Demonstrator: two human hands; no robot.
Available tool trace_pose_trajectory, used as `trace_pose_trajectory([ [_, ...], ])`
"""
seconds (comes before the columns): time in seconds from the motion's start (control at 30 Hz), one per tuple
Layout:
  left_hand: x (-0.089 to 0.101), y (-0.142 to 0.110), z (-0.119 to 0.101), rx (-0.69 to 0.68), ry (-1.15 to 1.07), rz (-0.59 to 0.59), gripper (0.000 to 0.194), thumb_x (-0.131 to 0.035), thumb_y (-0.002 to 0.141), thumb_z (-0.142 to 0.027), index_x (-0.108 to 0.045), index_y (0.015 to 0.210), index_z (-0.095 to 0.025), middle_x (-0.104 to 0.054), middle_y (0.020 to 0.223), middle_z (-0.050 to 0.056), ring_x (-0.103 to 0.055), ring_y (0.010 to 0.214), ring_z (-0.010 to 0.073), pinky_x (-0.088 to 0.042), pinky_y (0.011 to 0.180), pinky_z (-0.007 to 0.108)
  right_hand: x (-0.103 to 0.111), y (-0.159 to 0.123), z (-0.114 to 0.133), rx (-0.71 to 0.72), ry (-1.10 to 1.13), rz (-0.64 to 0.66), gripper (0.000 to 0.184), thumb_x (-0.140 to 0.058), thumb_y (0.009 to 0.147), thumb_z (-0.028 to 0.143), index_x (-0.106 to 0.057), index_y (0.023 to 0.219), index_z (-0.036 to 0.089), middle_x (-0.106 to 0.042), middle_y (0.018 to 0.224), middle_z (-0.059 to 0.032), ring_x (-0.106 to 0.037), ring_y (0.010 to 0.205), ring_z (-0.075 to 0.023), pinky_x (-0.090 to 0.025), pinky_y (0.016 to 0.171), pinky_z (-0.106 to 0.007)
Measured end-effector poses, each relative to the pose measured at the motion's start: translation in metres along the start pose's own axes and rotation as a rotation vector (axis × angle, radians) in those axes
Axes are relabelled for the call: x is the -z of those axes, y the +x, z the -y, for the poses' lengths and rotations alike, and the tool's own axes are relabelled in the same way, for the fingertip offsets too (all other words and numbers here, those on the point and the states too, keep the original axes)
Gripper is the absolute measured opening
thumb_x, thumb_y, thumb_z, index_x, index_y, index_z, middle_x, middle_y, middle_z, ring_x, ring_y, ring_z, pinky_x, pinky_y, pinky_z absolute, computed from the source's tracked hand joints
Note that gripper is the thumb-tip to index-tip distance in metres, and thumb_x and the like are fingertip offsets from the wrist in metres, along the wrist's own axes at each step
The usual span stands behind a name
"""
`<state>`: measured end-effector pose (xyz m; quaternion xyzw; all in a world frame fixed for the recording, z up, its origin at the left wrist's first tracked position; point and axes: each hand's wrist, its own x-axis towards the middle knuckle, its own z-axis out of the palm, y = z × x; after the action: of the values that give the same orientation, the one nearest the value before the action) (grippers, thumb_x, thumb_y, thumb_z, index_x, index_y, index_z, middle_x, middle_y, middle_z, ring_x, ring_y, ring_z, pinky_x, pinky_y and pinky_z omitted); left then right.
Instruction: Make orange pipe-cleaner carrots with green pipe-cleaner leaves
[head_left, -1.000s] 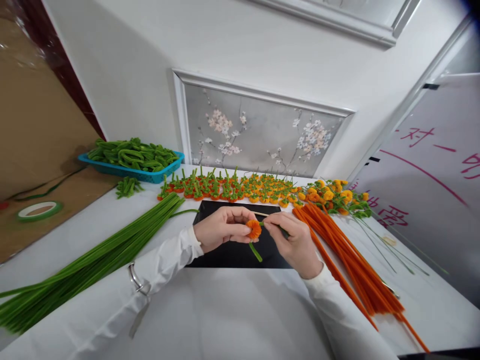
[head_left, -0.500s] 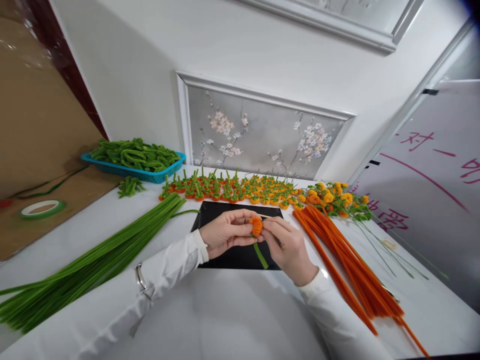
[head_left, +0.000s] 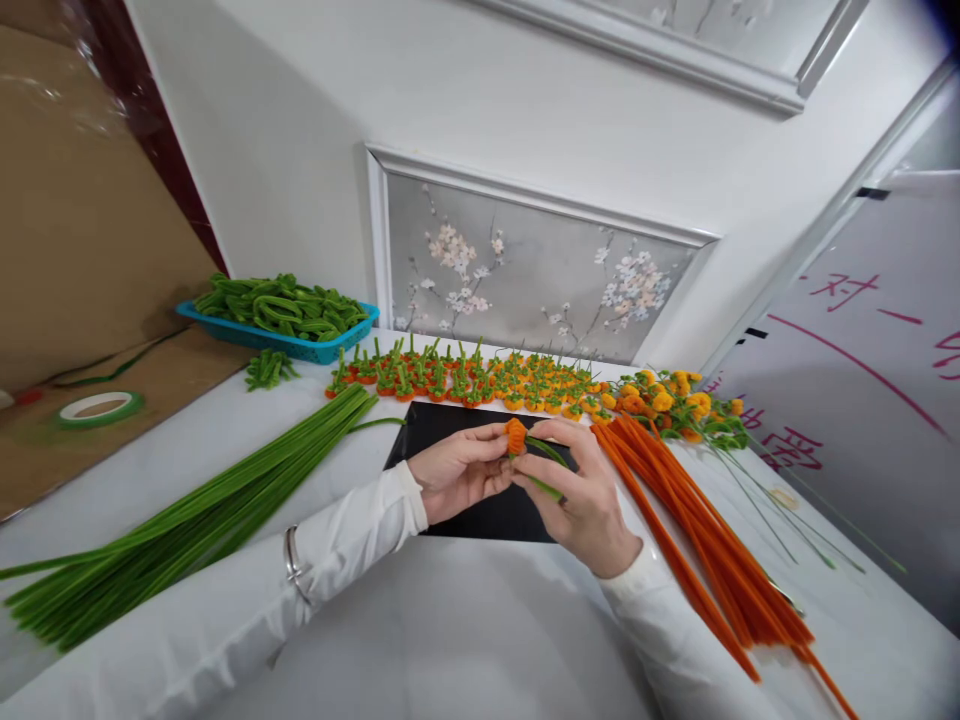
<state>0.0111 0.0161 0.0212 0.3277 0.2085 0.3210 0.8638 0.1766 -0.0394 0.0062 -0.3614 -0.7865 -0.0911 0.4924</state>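
A small orange pipe-cleaner flower (head_left: 515,436) with a green pipe-cleaner stem (head_left: 546,450) sits between both my hands above a black mat (head_left: 442,428). My left hand (head_left: 457,468) pinches the orange coil from the left. My right hand (head_left: 581,492) grips the green stem, which lies across its fingers and points right.
Long green pipe cleaners (head_left: 187,515) lie at the left, long orange ones (head_left: 697,535) at the right. Rows of finished orange and yellow pieces (head_left: 480,380) line the back. Also here: yellow flowers on stems (head_left: 675,400), a blue basket (head_left: 225,333) of green pieces, and a green tape roll (head_left: 101,408).
The green stem hung down below the orange coil before; now it is bent up and across my right hand. Both hands shifted slightly right.
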Motion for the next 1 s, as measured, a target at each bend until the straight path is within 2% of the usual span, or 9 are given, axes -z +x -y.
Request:
trace_pose_trajectory([
  [0.17,0.001,-0.002,-0.004,0.015,0.095,0.014,0.014,-0.064,0.078,-0.011,-0.064,0.091,-0.012,-0.066,0.084,0.006,-0.065,0.074,0.0113,-0.051,0.071,0.020,-0.007,-0.003,-0.005,-0.255,0.239,-0.103,0.013,-0.056,0.083,0.017,-0.066,0.090,0.023,-0.059,0.099,-0.0069,-0.059,0.091,-0.0190,-0.051,0.080,-0.036],
  [0.27,-0.002,-0.004,-0.012,-0.020,0.226,-0.031,0.017,-0.067,0.077,-0.023,-0.063,0.091,-0.013,-0.067,0.084,0.007,-0.066,0.075,0.0134,-0.053,0.071,0.024,-0.007,-0.003,-0.010,-0.311,0.303,-0.114,0.010,-0.057,0.084,0.019,-0.066,0.086,0.022,-0.061,0.094,-0.0063,-0.061,0.086,-0.0182,-0.053,0.076,-0.034],
  [0.4,-0.009,-0.005,-0.015,-0.186,0.480,-0.125,0.030,-0.066,0.077,-0.038,-0.059,0.093,-0.015,-0.066,0.085,0.006,-0.066,0.071,0.0133,-0.054,0.066,0.024,-0.007,-0.003,-0.008,-0.232,0.201,-0.097,0.011,-0.058,0.082,0.016,-0.067,0.084,0.022,-0.060,0.090,-0.0058,-0.060,0.083,-0.0173,-0.052,0.074,-0.033],
  [0.5,-0.012,-0.004,-0.010,-0.294,0.670,-0.151,0.030,-0.071,0.072,-0.032,-0.058,0.091,-0.013,-0.065,0.077,0.003,-0.064,0.070,0.0135,-0.054,0.065,0.025,-0.011,-0.005,-0.005,-0.129,0.144,-0.046,0.014,-0.057,0.083,0.015,-0.068,0.087,0.022,-0.059,0.090,-0.0063,-0.060,0.081,-0.0163,-0.053,0.071,-0.030],
  [0.6,-0.010,-0.002,-0.004,-0.349,0.739,-0.137,0.027,-0.072,0.069,-0.026,-0.062,0.089,-0.011,-0.066,0.076,0.004,-0.063,0.070,0.0136,-0.053,0.066,0.025,-0.016,-0.007,-0.005,-0.073,0.119,-0.011,0.017,-0.054,0.085,0.014,-0.068,0.089,0.023,-0.060,0.092,-0.0065,-0.060,0.082,-0.0159,-0.054,0.069,-0.029],
  [0.67,-0.007,0.000,-0.002,-0.327,0.703,-0.109,0.025,-0.070,0.070,-0.025,-0.065,0.089,-0.010,-0.067,0.079,0.005,-0.063,0.072,0.0133,-0.053,0.069,0.025,-0.018,-0.007,-0.006,-0.072,0.110,-0.018,0.018,-0.054,0.084,0.014,-0.069,0.087,0.023,-0.060,0.092,-0.0066,-0.061,0.082,-0.0160,-0.054,0.069,-0.028],
  [0.83,0.000,0.000,-0.005,-0.164,0.592,-0.015,0.025,-0.070,0.072,-0.024,-0.070,0.095,-0.012,-0.069,0.086,0.006,-0.065,0.077,0.0125,-0.051,0.079,0.026,-0.015,-0.001,-0.007,-0.150,0.177,-0.065,0.014,-0.057,0.083,0.016,-0.069,0.081,0.022,-0.063,0.089,-0.0062,-0.063,0.082,-0.0169,-0.055,0.074,-0.031],
  [0.93,0.001,0.000,-0.006,-0.088,0.544,-0.001,0.025,-0.071,0.071,-0.021,-0.071,0.094,-0.013,-0.070,0.091,0.008,-0.066,0.078,0.0132,-0.051,0.081,0.027,-0.015,0.001,-0.009,-0.249,0.230,-0.078,0.011,-0.059,0.082,0.017,-0.068,0.077,0.022,-0.065,0.084,-0.0043,-0.063,0.079,-0.0164,-0.054,0.073,-0.031],
  [1.0,0.001,0.000,-0.006,-0.051,0.523,0.004,0.023,-0.071,0.071,-0.020,-0.072,0.092,-0.013,-0.070,0.091,0.008,-0.066,0.076,0.0128,-0.052,0.081,0.027,-0.018,0.000,-0.012,-0.350,0.283,-0.074,0.009,-0.060,0.081,0.019,-0.067,0.076,0.021,-0.066,0.080,-0.0031,-0.063,0.072,-0.0150,-0.054,0.067,-0.029],
])
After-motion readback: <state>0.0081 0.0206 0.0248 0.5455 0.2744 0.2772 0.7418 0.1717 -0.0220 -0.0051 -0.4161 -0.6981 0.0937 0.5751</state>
